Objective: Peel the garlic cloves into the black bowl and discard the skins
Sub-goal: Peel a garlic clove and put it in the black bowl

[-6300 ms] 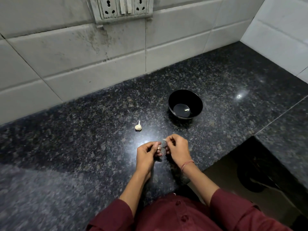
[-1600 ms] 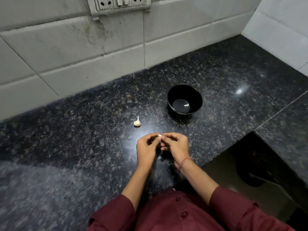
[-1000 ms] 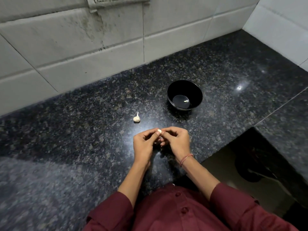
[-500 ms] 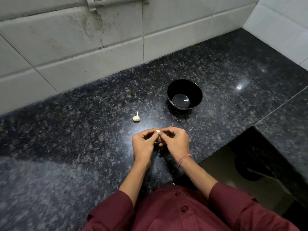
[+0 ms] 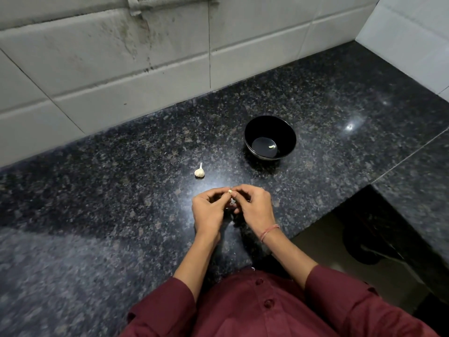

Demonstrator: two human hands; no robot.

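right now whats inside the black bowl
One small pale garlic clove lies on the floor of the black bowl. Its near inner wall is hidden behind the rim.

Person, viewed from above. A dark maroon button-front cloth shirt point(image 5: 243, 317) covers the torso behind the left hand point(image 5: 209, 210) and right hand point(image 5: 255, 207); two round maroon buttons point(image 5: 268, 303) mark its placket. Its maroon sleeves point(image 5: 167, 307) end partway up the forearms. A thin reddish-orange thread bracelet point(image 5: 269, 231) circles the wrist just behind the right hand.
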